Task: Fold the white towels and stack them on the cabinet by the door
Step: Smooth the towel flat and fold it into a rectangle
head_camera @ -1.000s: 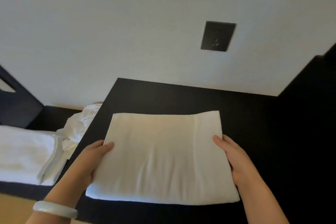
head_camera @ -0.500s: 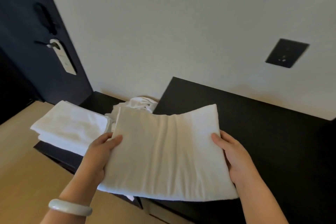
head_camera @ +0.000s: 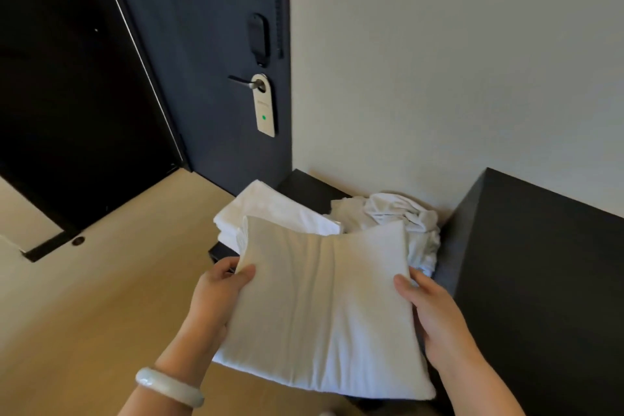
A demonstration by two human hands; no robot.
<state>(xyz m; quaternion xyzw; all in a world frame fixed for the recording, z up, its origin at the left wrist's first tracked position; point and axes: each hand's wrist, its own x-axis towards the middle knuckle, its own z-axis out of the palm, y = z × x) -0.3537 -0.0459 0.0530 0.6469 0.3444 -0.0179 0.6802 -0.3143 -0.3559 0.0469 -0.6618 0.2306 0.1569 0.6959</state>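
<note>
I hold a folded white towel (head_camera: 324, 307) in the air with both hands. My left hand (head_camera: 216, 297) grips its left edge, thumb on top. My right hand (head_camera: 435, 314) grips its right edge the same way. The towel hangs in front of a low black cabinet (head_camera: 304, 184) by the door. On that cabinet lies a stack of folded white towels (head_camera: 270, 209), and to its right a crumpled heap of white towels (head_camera: 395, 213). The held towel hides the near part of both.
A dark door (head_camera: 209, 61) with a handle and a hanging tag (head_camera: 265, 105) stands behind the low cabinet. A taller black cabinet (head_camera: 540, 263) fills the right side. Light wooden floor (head_camera: 101, 280) spreads to the left. A beige wall is behind.
The folded towel has left the tall black cabinet top and moved left, toward the low cabinet by the door. Both hands kept their hold on its edges. My view swung left.
</note>
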